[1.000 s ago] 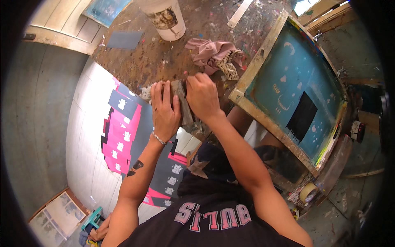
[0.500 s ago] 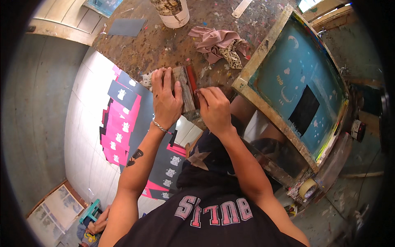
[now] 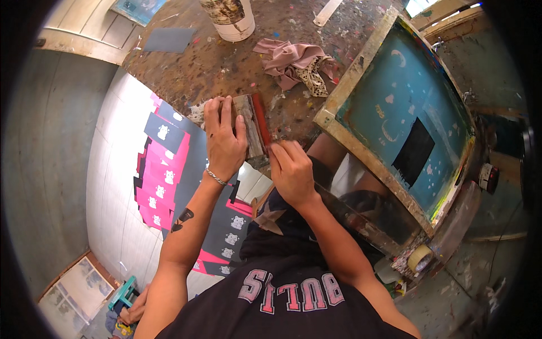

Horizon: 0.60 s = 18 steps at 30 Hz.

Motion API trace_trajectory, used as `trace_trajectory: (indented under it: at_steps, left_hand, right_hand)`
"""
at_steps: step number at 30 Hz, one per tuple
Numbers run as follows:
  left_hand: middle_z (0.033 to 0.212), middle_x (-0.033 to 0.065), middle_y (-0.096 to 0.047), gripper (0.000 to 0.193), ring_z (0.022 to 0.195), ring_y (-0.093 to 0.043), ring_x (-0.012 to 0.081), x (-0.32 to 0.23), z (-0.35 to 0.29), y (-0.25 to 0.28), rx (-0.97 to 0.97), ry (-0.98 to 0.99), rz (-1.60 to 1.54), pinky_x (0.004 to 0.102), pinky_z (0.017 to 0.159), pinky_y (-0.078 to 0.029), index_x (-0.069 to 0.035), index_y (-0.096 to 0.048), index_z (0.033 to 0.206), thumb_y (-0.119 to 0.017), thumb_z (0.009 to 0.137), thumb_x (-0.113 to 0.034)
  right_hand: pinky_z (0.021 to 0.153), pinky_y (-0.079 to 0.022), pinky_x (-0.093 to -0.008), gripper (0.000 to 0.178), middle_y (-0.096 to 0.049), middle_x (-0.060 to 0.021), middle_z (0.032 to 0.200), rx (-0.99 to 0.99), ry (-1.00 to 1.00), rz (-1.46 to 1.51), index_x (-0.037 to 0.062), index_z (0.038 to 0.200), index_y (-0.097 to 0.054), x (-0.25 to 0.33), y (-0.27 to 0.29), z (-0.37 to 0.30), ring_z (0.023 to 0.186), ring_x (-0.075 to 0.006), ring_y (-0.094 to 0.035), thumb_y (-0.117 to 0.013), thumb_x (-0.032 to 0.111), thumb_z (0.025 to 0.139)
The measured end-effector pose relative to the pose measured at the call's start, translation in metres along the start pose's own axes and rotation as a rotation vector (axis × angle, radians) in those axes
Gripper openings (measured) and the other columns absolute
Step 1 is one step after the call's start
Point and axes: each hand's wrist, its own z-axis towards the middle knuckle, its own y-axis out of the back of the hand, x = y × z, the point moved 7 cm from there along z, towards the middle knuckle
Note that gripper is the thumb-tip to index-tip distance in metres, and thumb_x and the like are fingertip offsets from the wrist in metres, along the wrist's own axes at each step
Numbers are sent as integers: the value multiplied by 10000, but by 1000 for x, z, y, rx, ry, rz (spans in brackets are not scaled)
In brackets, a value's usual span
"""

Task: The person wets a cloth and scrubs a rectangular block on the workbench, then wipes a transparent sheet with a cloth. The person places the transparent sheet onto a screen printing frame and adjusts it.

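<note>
A squeegee with a worn wooden handle and a red blade (image 3: 260,120) lies at the near edge of the stained table. My left hand (image 3: 226,133) is closed over its wooden handle, fingers across the top and thumb along the near side. My right hand (image 3: 292,169) is pinched shut at the near end of the red blade. Whatever sits between those fingertips is hidden. Beyond the squeegee lies a crumpled pink cloth (image 3: 291,59) with a spotted piece of fabric.
A framed printing screen (image 3: 367,73) leans at the right, a black patch on its blue mesh. At the left lie pink and dark sheets (image 3: 169,175) with white animal prints. A paint-smeared bucket (image 3: 234,25) and a grey card (image 3: 168,40) are at the back. Tape (image 3: 420,258) sits lower right.
My right hand has slid toward me along the red blade, to its near end. My left hand stays on the wooden handle. The view has shifted slightly.
</note>
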Motion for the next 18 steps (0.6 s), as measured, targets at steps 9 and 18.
trace_trajectory:
  at_steps: [9,18]
  left_hand:
    - [1439,223,-459,482,1421,-373,439,1,0,0,-7,1,-9,514,1196,-303,54,-508,1421,-582,998,-167]
    - [1442,221,-458,472,1424,-371,438,0,1,-1,10,6,-18,508,1196,-301,53,-514,1417,-577,1000,-160]
  right_hand:
    - [735,-529,-426,118,-661,-161,889,-7,3,11,-33,969,-675,-2,-3,4,824,-365,-637,-688,-50,854]
    - [736,-523,-432,130,-650,-164,896,-45,-33,43,-31,970,-665,-7,-2,4,835,-365,-630,-692,-48,844]
